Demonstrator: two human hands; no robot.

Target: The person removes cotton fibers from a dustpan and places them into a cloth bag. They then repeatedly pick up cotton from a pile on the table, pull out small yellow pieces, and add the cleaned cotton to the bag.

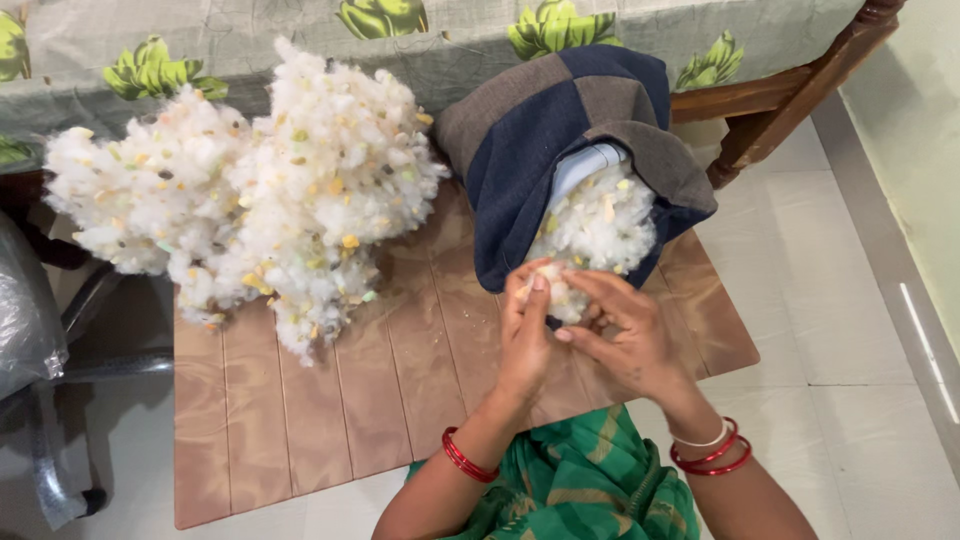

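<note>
A patchwork cushion cover (530,130) of grey and navy cloth lies open toward me on a brown striped mat (330,400). White fluffy stuffing (600,220) with coloured flecks bulges from its mouth. My left hand (525,335) and my right hand (620,335) meet just below the opening, fingers pinched together on a small tuft of stuffing (548,280). Both wrists wear red bangles. A large loose pile of the same stuffing (250,190) sits on the mat to the left, apart from my hands.
A bed with a green leaf-print sheet (300,40) runs along the top, and its wooden frame (790,95) slopes down at the right. A chair base wrapped in plastic (40,330) stands at the left. Pale floor tiles (850,330) lie on the right.
</note>
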